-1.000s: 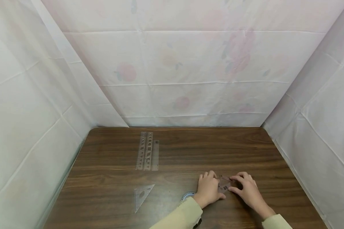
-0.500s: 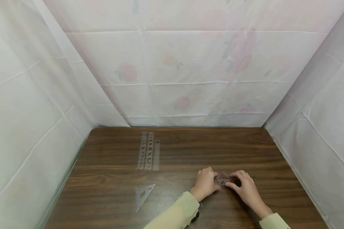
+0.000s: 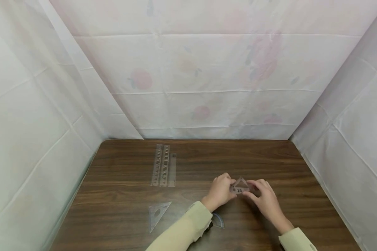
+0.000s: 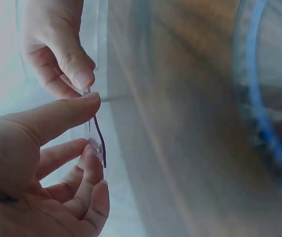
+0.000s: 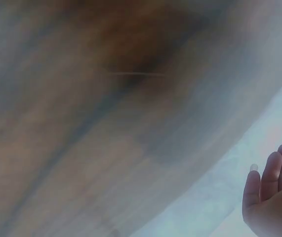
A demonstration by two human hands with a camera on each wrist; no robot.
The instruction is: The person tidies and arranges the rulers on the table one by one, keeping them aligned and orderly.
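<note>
Both hands hold a thin clear plastic set square (image 3: 237, 190) with a triangular cut-out and dark print, raised above the table. My left hand (image 3: 220, 190) pinches its left side between thumb and fingers. The right hand (image 3: 265, 199) pinches the opposite side. In the left wrist view the set square (image 4: 97, 143) appears nearly edge-on between the two hands. A clear protractor (image 3: 219, 220) with a blue scale lies beside the left forearm, partly covered by the sleeve. Only part of the right hand (image 5: 274, 197) enters the right wrist view.
Left of the hands, another clear set square (image 3: 154, 218) with a round hole lies on the brown wooden table (image 3: 113, 195). Farther back, two stencil rulers (image 3: 156, 165) and a plain clear ruler (image 3: 172, 170) lie side by side. White curtains (image 3: 201, 76) enclose the table.
Both hands have moved away from the body and slightly left, carrying the set square. It has turned so its point faces the back. More of the protractor shows now.
</note>
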